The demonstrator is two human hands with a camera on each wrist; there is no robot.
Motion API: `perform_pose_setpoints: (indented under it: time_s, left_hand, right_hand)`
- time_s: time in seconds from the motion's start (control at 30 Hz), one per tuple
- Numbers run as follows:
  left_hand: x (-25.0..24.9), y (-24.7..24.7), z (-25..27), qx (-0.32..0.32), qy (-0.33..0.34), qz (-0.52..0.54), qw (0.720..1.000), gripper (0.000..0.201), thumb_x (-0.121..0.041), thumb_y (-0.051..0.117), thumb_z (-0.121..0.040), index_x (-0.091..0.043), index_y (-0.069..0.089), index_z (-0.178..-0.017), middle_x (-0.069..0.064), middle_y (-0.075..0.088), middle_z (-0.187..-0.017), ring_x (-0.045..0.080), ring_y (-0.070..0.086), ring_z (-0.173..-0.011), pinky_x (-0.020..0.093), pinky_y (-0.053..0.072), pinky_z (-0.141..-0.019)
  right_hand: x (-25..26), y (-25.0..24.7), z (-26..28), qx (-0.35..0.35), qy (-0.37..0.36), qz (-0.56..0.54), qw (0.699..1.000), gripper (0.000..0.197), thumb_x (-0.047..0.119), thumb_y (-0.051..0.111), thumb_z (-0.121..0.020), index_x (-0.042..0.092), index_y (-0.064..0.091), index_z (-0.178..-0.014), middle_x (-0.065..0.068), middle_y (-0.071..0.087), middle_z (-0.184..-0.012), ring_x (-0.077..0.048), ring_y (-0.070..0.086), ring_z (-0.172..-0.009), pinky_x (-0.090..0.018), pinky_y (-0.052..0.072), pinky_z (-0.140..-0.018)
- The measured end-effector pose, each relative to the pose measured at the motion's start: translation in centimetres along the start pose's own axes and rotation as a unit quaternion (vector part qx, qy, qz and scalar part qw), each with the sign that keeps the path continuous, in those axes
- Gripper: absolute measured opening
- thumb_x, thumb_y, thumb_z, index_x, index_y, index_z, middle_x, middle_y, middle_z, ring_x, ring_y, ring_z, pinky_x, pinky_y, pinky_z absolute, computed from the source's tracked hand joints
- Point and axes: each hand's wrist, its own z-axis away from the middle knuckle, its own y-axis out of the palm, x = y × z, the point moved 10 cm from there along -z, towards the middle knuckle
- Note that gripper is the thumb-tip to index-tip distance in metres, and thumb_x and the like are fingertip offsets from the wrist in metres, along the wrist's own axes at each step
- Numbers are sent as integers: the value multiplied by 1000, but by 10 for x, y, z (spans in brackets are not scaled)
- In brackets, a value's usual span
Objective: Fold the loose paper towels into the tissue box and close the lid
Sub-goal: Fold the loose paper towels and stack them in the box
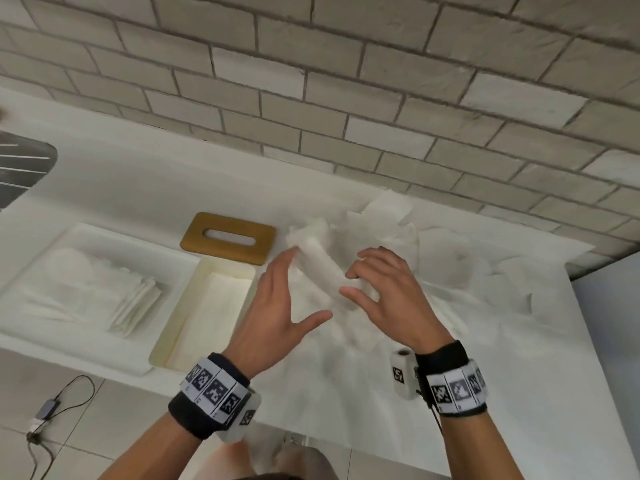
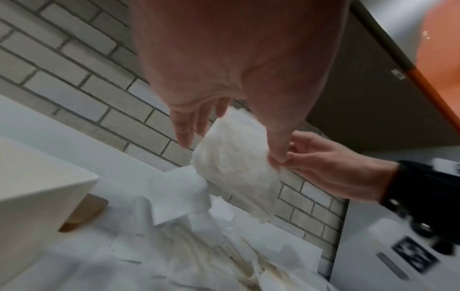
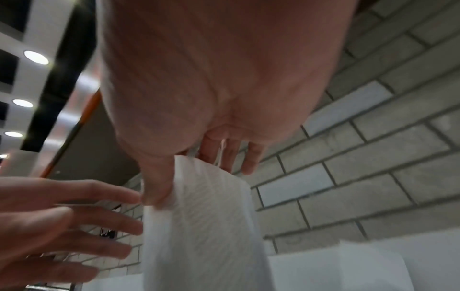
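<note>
A folded white paper towel (image 1: 320,268) is held up above the counter, between my two hands. My right hand (image 1: 348,282) pinches its right end, thumb in front and fingers curled behind; the right wrist view shows that same towel (image 3: 199,226) hanging from the pinch. My left hand (image 1: 308,284) is flat, fingers straight against the towel's left side and thumb spread. The cream tissue box (image 1: 180,313) stands open to the left, its inside pale and indistinct. Its wooden slotted lid (image 1: 201,237) lies behind it. Loose towels (image 1: 398,220) are heaped under and behind my hands.
A white tray (image 1: 86,233) left of the box holds a stack of folded towels (image 1: 135,306). A metal sink (image 1: 20,168) is at the far left. A brick wall (image 1: 381,98) backs the counter. A cable (image 1: 52,407) lies on the floor.
</note>
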Motion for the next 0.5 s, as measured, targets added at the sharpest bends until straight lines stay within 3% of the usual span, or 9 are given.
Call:
perform_pose_setpoints:
  time_s: [0.07, 0.13, 0.2, 0.27, 0.3, 0.33, 0.4, 0.5]
  left_hand:
    - [-7, 0, -5, -11, -7, 72, 997, 125, -50, 93, -77, -30, 7, -166, -11, 24, -170, 5, 25, -157, 21, 26, -124]
    - [-10, 1, -8, -8, -24, 127, 992, 130, -40, 101, -67, -32, 15, -164, -13, 45, -159, 3, 39, -150, 15, 31, -117]
    - [-6, 5, -7, 10, -49, 139, 989, 102, -36, 101, -68, -35, 43, -152, -16, 69, -131, 5, 59, -130, 25, 43, -111]
    - [4, 12, -2, 19, -78, 125, 989, 51, -37, 94, -77, -34, 70, -122, -15, 78, -107, 8, 72, -106, 43, 56, -99]
    - [9, 17, 2, 18, -92, 120, 988, 33, -38, 90, -83, -31, 74, -111, -15, 79, -102, 7, 75, -98, 47, 59, -93]
    - [16, 22, 8, 19, -101, 121, 987, 23, -37, 86, -88, -29, 75, -107, -14, 80, -100, 7, 75, -96, 48, 60, -91]
    - [24, 32, 22, 29, -108, 142, 983, 20, -38, 81, -94, -27, 74, -109, -12, 79, -104, 9, 74, -102, 49, 58, -95]
    - [38, 43, 45, 41, -123, 157, 979, 21, -42, 73, -99, -27, 70, -114, -12, 78, -107, 10, 73, -104, 47, 57, -97]
  right_hand:
    - [14, -9, 16, 0, -30, 14, 999, 21, 47, 70, -104, 27, 71, -110, 11, 68, -108, -15, 57, -128, -40, 31, -125]
    - [23, -13, 30, -9, -47, 15, 999, 22, 49, 69, -104, 28, 73, -109, 11, 66, -102, -14, 59, -121, -41, 31, -125]
    - [22, -14, 45, -16, -27, -11, 999, 22, 50, 70, -102, 29, 73, -109, 12, 64, -99, -12, 59, -113, -37, 32, -123]
    - [8, -8, 64, 2, 51, -69, 996, 23, 51, 74, -99, 32, 69, -112, 17, 65, -102, -6, 60, -106, -27, 38, -112]
    - [-4, 1, 77, 18, 109, -109, 988, 25, 51, 77, -97, 35, 68, -113, 19, 67, -105, -3, 62, -104, -22, 43, -103]
    - [-17, 12, 94, 30, 168, -149, 974, 25, 48, 80, -95, 36, 67, -112, 20, 68, -107, -3, 65, -103, -20, 47, -94]
    - [-40, 31, 131, -3, 274, -208, 939, 20, 40, 83, -94, 35, 69, -106, 14, 71, -103, -10, 69, -96, -31, 55, -82]
    - [-39, 50, 184, -144, 381, -334, 850, 16, 25, 77, -101, 23, 70, -115, 4, 78, -110, -20, 75, -105, -42, 60, -92]
